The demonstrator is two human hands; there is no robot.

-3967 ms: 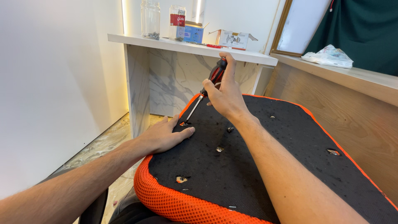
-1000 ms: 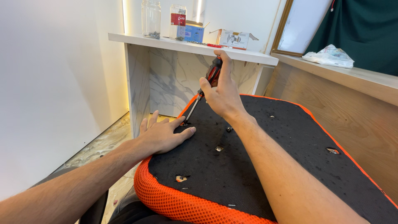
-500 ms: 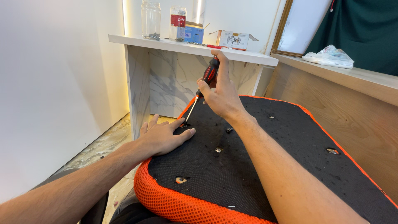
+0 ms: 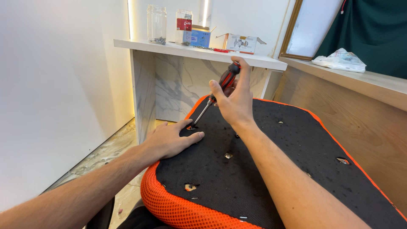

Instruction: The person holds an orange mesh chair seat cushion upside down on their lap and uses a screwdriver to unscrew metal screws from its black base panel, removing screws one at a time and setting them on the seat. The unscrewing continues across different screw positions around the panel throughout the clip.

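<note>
Screwdriving step: our right hand (image 4: 234,104) grips screwdriver (image 4: 218,92), tip at hole near seat (image 4: 271,169) edge; left hand (image 4: 171,142) lies flat, open, steadying. Next move needs steady downward pressure.

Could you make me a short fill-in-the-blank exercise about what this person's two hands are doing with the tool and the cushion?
1. The right hand grips a red-and-black-handled ____, its tip in a hole near the left hand.
2. The left hand lies ____ on the black fabric underside of the seat cushion.
3. The mesh edge of the cushion is ____ in colour.
4. Two clear glass ____ stand on the white marble-patterned shelf.

Missing words: screwdriver; flat; orange; jars
</note>
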